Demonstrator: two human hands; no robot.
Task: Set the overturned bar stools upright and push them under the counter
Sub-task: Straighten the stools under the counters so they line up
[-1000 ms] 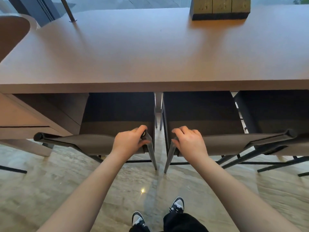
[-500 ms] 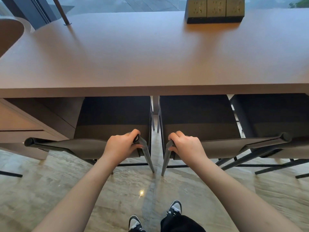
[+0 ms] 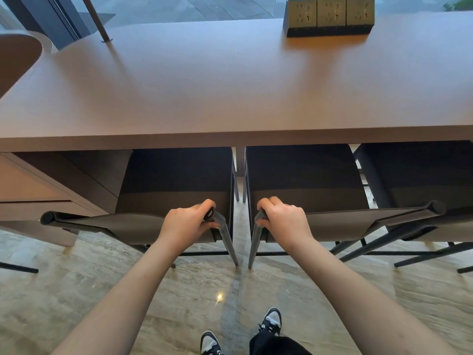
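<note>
Counter (image 3: 230,93): left stool (image 3: 176,185) and right stool (image 3: 304,180) upright, seats tucked under its near edge, side by side. Left hand (image 3: 185,222) grips left stool's backrest corner; right hand (image 3: 284,220) grips right stool's.

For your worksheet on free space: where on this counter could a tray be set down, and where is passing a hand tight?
Free: the broad counter top between the socket block at its far right and the thin pole at far left. Tight: the narrow gap between the left stool and right stool, flanked by left hand and right hand.

matt wood counter (image 3: 204,98), polished stone floor (image 3: 76,290), dark metal stool legs (image 3: 229,248)
</note>
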